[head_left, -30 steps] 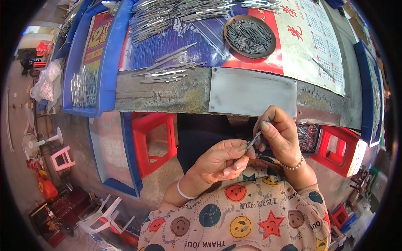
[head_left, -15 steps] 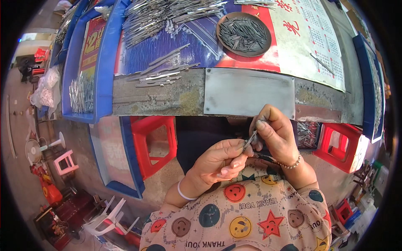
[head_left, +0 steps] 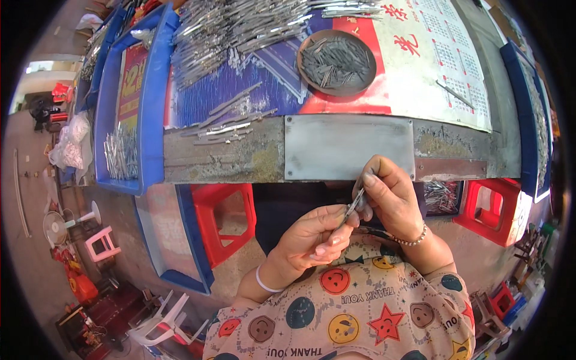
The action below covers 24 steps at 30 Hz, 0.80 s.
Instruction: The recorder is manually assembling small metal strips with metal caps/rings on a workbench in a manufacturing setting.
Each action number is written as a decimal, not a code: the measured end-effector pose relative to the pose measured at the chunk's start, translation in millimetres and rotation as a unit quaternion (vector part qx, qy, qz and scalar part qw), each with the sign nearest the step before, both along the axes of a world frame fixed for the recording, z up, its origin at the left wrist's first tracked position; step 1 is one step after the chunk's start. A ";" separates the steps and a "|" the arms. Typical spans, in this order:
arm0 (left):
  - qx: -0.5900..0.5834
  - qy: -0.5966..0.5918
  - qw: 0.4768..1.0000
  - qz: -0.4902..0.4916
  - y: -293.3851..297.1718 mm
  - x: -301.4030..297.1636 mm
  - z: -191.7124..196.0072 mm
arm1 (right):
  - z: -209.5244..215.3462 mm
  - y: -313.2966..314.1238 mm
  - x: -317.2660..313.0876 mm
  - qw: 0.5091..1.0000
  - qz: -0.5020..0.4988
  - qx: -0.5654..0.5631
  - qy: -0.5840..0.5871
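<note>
Between my two hands, just in front of the table's near edge, is a thin grey metal strip (head_left: 355, 206) held at a slant. My left hand (head_left: 315, 237) pinches its lower end between thumb and fingers. At the upper end the thumb and bent fingers of my right hand (head_left: 390, 195) are closed on it; the fingers hide part of the strip. Beyond the hands, a pale metal plate (head_left: 349, 147) is screwed to the table edge. A round brown bowl (head_left: 339, 92) behind it holds many short dark metal pieces (head_left: 336, 57).
Long metal strips (head_left: 240, 27) lie heaped at the table's back left, with several looser strips (head_left: 231, 126) nearer. A blue tray (head_left: 150, 120) stands left, another blue tray (head_left: 519, 78) right. Red stools (head_left: 225, 219) and a blue-edged bin (head_left: 174, 240) are below the table.
The view has shifted, so the table and bowl sit lower in the picture. Both hands keep their grip on the strip, and more of it shows between the fingers.
</note>
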<state>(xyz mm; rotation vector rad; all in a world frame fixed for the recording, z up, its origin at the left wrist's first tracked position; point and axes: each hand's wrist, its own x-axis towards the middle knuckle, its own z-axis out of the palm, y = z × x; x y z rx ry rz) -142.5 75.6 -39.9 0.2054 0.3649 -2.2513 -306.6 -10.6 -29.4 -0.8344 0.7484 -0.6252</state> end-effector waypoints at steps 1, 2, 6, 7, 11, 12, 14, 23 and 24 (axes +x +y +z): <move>-0.024 -0.021 0.999 0.003 -2.5 0.1 1.6 | 1.1 -2.8 -1.5 1.000 -0.008 -0.005 0.000; -0.046 -0.066 0.997 0.001 -5.1 1.9 5.4 | 4.0 -6.4 -5.2 1.000 -0.016 -0.018 -0.006; -0.177 -0.375 0.910 0.012 -30.3 13.0 44.9 | 0.8 -25.0 -26.4 0.971 -0.137 -0.195 0.034; -0.228 -0.462 0.857 0.013 -39.2 19.2 48.7 | 1.8 -29.2 -29.7 0.954 -0.174 -0.235 0.066; -0.451 -0.765 0.449 0.104 -119.7 28.7 60.9 | -21.4 -44.5 -47.4 0.922 -0.229 -0.279 0.142; -0.473 -0.798 0.351 0.128 -145.3 30.7 58.2 | -23.5 -46.0 -48.4 0.928 -0.237 -0.262 0.120; -0.535 -0.796 0.217 0.185 -200.2 31.8 53.6 | -25.3 -47.1 -47.6 0.936 -0.249 -0.235 0.084; -0.544 -0.826 0.012 0.148 -338.5 29.8 4.0 | -25.7 -46.7 -43.3 0.936 -0.242 -0.236 0.093; -0.548 -0.824 -0.003 0.142 -342.4 32.2 -0.2 | -25.7 -47.1 -42.5 0.937 -0.241 -0.237 0.092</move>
